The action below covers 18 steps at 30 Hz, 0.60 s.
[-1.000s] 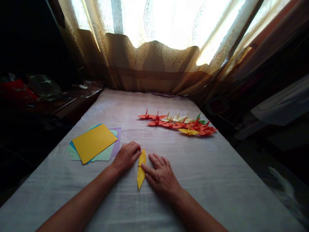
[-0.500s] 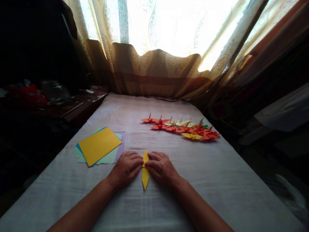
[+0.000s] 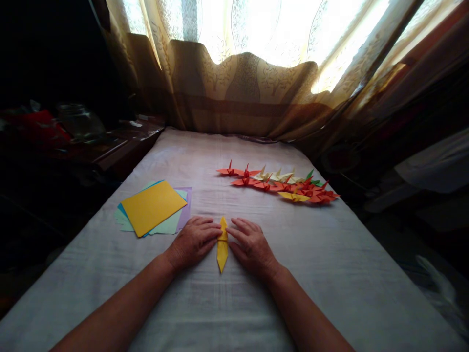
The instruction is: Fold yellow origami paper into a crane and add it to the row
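Observation:
A narrow folded yellow paper, pointed at both ends, lies lengthwise on the white cloth in front of me. My left hand rests along its left side, with fingertips holding its upper half against the cloth. On the other side is my right hand, its fingers spread a little apart. The right index fingertip is at the paper's right edge; whether it touches I cannot tell. Beyond my left hand sits a stack of coloured paper with a yellow sheet on top and green, blue and purple sheets under it.
Several folded paper cranes, such as a red crane and a yellow crane, stand in rows at the far right of the cloth-covered surface. A dark side table with a glass jar is at left. A curtain hangs behind.
My right hand has loosened from the folded paper, its fingers now more apart. My left hand stays on it. The whole scene sits higher in view at the table.

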Each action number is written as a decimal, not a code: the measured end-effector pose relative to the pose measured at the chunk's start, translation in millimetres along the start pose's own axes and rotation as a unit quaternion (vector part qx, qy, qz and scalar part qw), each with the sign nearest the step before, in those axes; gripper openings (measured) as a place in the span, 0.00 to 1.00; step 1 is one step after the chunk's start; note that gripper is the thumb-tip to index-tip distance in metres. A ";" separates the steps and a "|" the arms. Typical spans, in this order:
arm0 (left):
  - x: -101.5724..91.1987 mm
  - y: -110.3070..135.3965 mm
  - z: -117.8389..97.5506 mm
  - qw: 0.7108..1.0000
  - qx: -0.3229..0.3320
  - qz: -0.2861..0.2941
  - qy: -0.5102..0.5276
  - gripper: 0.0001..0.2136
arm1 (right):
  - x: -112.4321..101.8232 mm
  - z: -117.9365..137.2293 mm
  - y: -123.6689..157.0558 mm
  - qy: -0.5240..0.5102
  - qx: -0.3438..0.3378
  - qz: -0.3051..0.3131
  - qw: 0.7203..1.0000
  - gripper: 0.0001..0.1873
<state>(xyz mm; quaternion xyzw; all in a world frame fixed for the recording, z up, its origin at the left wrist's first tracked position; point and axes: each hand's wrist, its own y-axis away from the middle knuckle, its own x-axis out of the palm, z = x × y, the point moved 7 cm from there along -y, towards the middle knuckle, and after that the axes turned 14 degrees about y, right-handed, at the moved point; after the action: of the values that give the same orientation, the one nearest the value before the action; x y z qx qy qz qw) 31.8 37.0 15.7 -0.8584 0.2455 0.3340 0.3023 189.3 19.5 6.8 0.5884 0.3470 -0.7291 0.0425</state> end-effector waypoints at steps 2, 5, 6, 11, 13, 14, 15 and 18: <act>0.1 -0.3 0.4 1.000 -0.004 -0.001 0.004 0.11 | 0.7 2.9 -2.2 0.015 -0.012 0.003 1.000 0.19; 0.3 -0.4 1.1 1.000 -0.005 -0.005 0.008 0.11 | 0.2 5.3 -6.9 0.032 -0.020 -0.007 0.999 0.16; 0.4 -0.4 1.4 1.000 -0.005 -0.006 0.009 0.11 | -0.4 5.8 -8.3 0.036 -0.021 -0.013 0.999 0.15; -0.4 0.9 6.0 0.999 -0.022 -0.027 0.015 0.12 | -1.3 5.8 -10.8 0.032 -0.027 -0.027 0.999 0.11; -0.3 1.8 7.3 0.999 -0.019 -0.030 0.016 0.13 | -2.5 4.4 -10.7 0.012 -0.023 -0.037 0.999 0.11; -0.3 2.2 7.3 0.999 -0.014 -0.029 0.018 0.13 | -4.0 3.6 -10.8 -0.002 -0.019 -0.047 0.999 0.11; -0.7 2.5 7.1 0.999 -0.008 -0.029 0.021 0.14 | -5.8 2.6 -11.1 -0.019 -0.013 -0.059 0.998 0.11; -4.8 2.3 3.8 0.998 0.014 -0.045 0.043 0.16 | -11.9 -0.7 -12.6 -0.078 0.017 -0.087 0.993 0.11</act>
<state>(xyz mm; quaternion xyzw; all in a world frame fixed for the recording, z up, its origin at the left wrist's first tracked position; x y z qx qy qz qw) 25.6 39.1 16.0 -0.8775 0.2243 0.2796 0.3185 187.6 25.3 23.1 0.4975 0.3803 -0.7796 -0.0041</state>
